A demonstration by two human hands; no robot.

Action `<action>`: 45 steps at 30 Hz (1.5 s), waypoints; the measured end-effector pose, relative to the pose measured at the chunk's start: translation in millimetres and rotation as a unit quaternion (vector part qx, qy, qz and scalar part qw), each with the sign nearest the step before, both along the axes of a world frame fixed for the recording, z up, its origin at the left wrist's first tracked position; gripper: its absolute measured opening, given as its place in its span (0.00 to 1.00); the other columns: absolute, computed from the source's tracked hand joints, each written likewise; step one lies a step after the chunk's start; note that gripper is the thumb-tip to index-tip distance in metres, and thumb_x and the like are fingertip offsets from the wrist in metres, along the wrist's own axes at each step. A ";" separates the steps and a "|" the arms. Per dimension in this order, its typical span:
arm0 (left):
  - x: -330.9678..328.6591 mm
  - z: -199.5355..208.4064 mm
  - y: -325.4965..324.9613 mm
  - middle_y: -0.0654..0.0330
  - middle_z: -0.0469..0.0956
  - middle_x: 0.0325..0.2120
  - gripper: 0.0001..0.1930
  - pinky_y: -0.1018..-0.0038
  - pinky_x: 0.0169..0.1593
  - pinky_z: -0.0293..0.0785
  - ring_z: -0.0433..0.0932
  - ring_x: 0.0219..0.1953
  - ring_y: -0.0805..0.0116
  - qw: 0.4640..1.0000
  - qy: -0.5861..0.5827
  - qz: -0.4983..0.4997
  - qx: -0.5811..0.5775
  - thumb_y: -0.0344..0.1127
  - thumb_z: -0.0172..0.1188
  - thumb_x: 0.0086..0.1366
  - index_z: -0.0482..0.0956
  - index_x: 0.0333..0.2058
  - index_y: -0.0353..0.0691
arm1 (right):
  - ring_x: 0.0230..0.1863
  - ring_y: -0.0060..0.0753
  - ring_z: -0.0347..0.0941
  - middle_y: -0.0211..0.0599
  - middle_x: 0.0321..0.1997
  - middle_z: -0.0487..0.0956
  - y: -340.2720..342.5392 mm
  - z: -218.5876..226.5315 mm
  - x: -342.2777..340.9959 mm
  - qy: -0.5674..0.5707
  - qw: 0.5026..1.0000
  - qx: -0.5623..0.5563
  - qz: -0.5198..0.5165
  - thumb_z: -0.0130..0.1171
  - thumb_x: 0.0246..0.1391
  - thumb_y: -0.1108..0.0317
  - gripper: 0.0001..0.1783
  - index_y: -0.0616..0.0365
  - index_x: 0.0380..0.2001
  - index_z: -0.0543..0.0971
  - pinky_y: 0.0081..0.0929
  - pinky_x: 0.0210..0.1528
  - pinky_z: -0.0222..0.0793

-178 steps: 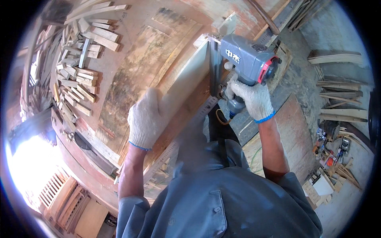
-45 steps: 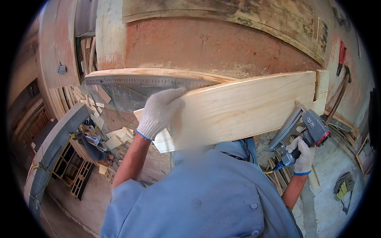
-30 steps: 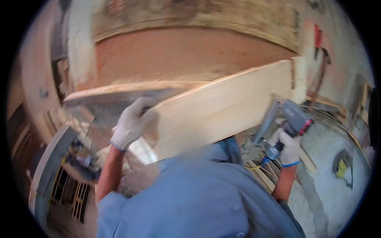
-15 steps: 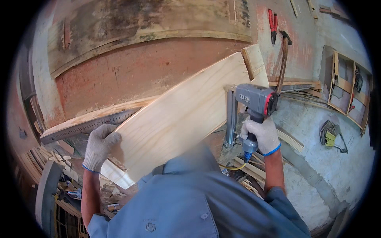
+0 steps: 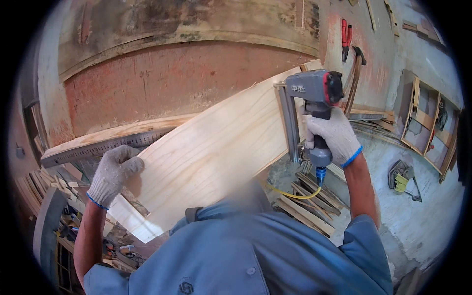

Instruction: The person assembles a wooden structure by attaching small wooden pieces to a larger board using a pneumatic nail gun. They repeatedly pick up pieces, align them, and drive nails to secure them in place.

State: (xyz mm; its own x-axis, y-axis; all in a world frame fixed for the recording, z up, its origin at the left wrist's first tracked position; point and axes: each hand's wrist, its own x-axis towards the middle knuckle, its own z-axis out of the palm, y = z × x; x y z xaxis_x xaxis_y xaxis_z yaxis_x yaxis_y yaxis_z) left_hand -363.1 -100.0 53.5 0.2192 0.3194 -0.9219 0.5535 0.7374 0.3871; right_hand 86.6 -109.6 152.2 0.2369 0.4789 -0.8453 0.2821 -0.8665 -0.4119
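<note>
A pale wooden panel (image 5: 211, 142) slants across the near edge of the workbench, its left end lower and close to me. My gloved left hand (image 5: 114, 172) grips the panel's left edge, the thumb on top and the other fingers partly hidden. In my gloved right hand (image 5: 333, 133) is a grey and black pneumatic nail gun (image 5: 309, 88), my fingers wrapped round its handle. The gun's nose end lies over the panel near its right end; contact cannot be made out. From the handle's blue fitting a yellow air hose (image 5: 300, 196) runs down toward my body.
A metal ruler (image 5: 113, 145) lines the bench's near edge. Red-handled pliers (image 5: 346, 39) and a hammer (image 5: 355, 73) lie at the bench's right. Wood strips (image 5: 309, 206) lie on the floor below. Farther right are a wooden frame (image 5: 427, 123) and a grey-green object (image 5: 404, 179).
My right hand has shifted right and up with the nail gun, which has turned slightly over the panel's right end. My left hand keeps its hold; the whole view has shifted a little.
</note>
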 end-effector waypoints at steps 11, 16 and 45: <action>0.4 -1.1 1.7 0.66 0.79 0.24 0.10 0.74 0.36 0.74 0.76 0.29 0.77 0.999 0.006 -0.026 0.036 0.36 0.67 0.62 0.83 0.33 0.34 | 0.20 0.25 0.73 0.32 0.22 0.76 8.5 -7.1 1.9 0.003 0.999 -0.023 0.036 0.60 0.57 0.69 0.10 0.64 0.40 0.76 0.30 0.28 0.74; -0.9 -4.9 -0.3 0.64 0.80 0.24 0.12 0.73 0.37 0.75 0.78 0.30 0.75 0.997 0.024 -0.057 0.051 0.38 0.68 0.61 0.83 0.33 0.33 | 0.20 0.24 0.72 0.31 0.22 0.77 5.7 2.5 -8.2 -0.015 0.996 -0.055 0.073 0.60 0.58 0.70 0.10 0.63 0.40 0.77 0.28 0.26 0.72; -8.5 -21.9 -15.3 0.62 0.81 0.25 0.12 0.70 0.38 0.77 0.79 0.31 0.73 0.992 0.005 -0.064 0.112 0.40 0.69 0.61 0.85 0.33 0.35 | 0.23 0.21 0.75 0.30 0.22 0.78 12.6 2.2 -133.3 0.070 0.949 -0.059 0.303 0.65 0.52 0.70 0.11 0.64 0.37 0.78 0.28 0.30 0.74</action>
State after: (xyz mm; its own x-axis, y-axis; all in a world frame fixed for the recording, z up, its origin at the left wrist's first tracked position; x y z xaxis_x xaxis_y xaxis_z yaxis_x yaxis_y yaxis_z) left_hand -371.7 -115.3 31.6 0.2624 0.4865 -0.8333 0.6414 0.5573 0.5273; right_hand -46.7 -97.1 154.3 -0.1703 0.3915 -0.9043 0.6925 -0.6053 -0.3925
